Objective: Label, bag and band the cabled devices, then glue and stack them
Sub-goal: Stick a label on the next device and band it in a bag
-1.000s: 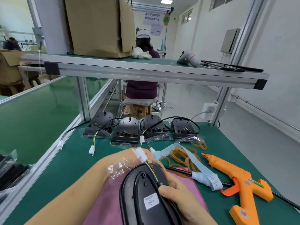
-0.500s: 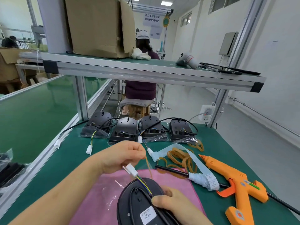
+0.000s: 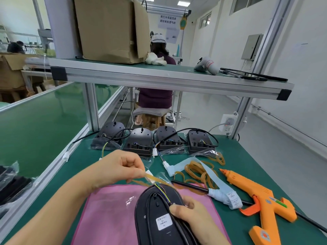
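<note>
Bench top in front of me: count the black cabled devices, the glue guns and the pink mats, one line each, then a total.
Black devices in the back row: 4
Black device gripped by the right hand: 1
Orange glue gun: 1
Pink mat: 1
Total: 7

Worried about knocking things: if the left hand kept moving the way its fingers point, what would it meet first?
Likely the white connector lying on the table, then the rubber band pile; the left hand, pinching a rubber band, points rightward. Depth is unclear.
</note>
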Demonstrator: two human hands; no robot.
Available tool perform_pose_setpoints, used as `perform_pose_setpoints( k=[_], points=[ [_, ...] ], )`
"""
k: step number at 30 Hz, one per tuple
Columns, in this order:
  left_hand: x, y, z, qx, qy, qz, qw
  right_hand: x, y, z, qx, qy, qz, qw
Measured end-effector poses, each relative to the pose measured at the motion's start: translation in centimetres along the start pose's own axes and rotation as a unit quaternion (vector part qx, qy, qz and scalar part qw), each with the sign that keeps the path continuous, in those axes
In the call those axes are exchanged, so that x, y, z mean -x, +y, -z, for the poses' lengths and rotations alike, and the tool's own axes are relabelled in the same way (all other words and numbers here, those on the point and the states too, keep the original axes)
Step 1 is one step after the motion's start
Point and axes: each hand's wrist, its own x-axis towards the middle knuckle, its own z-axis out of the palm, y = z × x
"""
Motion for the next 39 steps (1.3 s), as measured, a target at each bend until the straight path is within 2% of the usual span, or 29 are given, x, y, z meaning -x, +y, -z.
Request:
perform_pose_setpoints(
  k=[4,8,11,15,17,20,23,25,27,29,31,33,34,35,37,39],
  points=[
    [1.3,-1.0,-1.6,-0.002,0.052,0.006,0.999,-0.1,-0.1,0.2,-0.039,0.031,0.009,0.999],
    [2.5,-2.1,-3.4,0.043,0.1,0.04,0.993,-0.4,0.1,0.4,-0.095,0.042,0.019,0.994],
    [3.2,-2.4,-4.7,0.088,0.075,0.07,0.991,-0.6,0.4,0.6,-0.127,0.044,0.027,0.99],
    [3.8,-2.4,-6.0,0.115,0.038,0.084,0.989,-0.7,0.6,0.9,-0.107,0.067,0.044,0.991],
    [3.9,-2.1,-6.5,0.068,0.039,0.063,0.995,-0.7,0.7,0.9,-0.075,0.075,0.048,0.993],
    [4.0,-1.4,-7.3,-0.104,0.08,-0.003,0.991,-0.8,0.6,0.8,-0.037,0.072,0.043,0.996],
    [3.7,0.1,-8.2,-0.285,0.171,-0.066,0.941,-1.0,0.4,0.3,-0.023,0.07,0.04,0.996],
    [3.3,1.3,-8.5,-0.345,0.226,-0.128,0.902,-1.0,0.2,-0.1,-0.026,0.071,0.039,0.996],
    [2.9,1.6,-9.1,-0.4,0.227,-0.214,0.862,-1.0,-0.3,-0.2,-0.029,0.073,0.036,0.996],
    [2.8,1.1,-9.9,-0.456,0.194,-0.291,0.818,-0.9,-0.7,0.1,-0.035,0.077,0.031,0.996],
    [2.9,0.2,-10.4,-0.453,0.189,-0.324,0.809,-0.6,-1.1,0.8,-0.05,0.079,0.035,0.995],
    [3.5,-0.5,-10.5,-0.426,0.203,-0.327,0.819,-0.4,-1.3,1.5,-0.072,0.083,0.04,0.993],
    [3.9,-0.9,-10.6,-0.403,0.205,-0.312,0.836,-0.2,-1.4,1.8,-0.083,0.082,0.046,0.992],
    [4.3,-1.5,-10.5,-0.364,0.208,-0.277,0.865,-0.2,-1.4,2.0,-0.097,0.082,0.055,0.99],
    [5.3,-2.0,-10.3,-0.213,0.221,-0.156,0.939,-0.1,-1.4,2.3,-0.119,0.077,0.062,0.988],
    [5.8,-2.6,-10.2,-0.061,0.218,-0.07,0.972,0.0,-1.5,2.2,-0.132,0.061,0.069,0.987]
  ],
)
